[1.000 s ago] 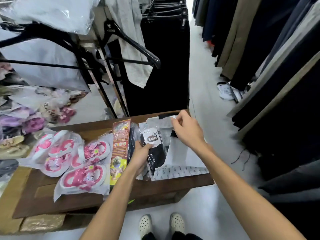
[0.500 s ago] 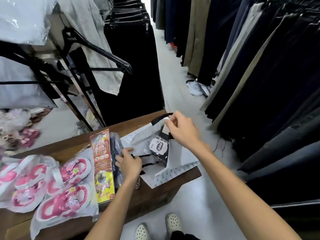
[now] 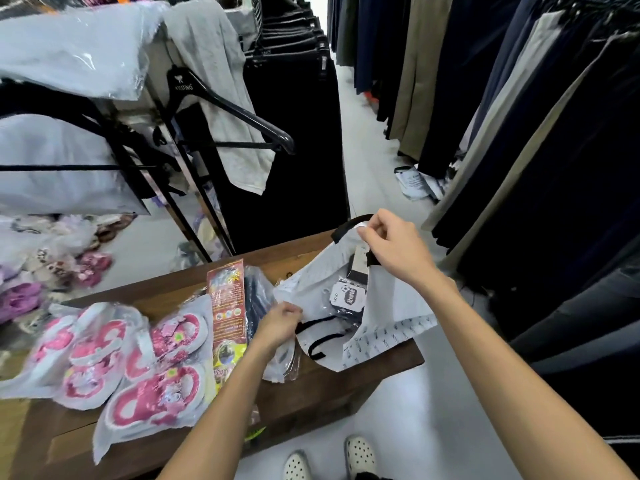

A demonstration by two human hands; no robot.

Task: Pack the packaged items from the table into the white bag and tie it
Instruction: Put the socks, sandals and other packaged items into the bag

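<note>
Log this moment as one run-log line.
right hand: holds white bag rim up | left hand: on near rim | socks pack: inside | sandal packs: on table

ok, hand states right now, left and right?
Left hand: closed on the white bag's near edge.
Right hand: pinching the bag's top rim, holding it open.

Pinks, whites and black on a dark brown table [image 3: 311,393]

The white bag [image 3: 381,306] has black handles and grey printed lettering; at its 9 o'clock lie a red-and-yellow packet [image 3: 227,306] and pink-and-white sandals [image 3: 152,396] in clear wrap.
</note>
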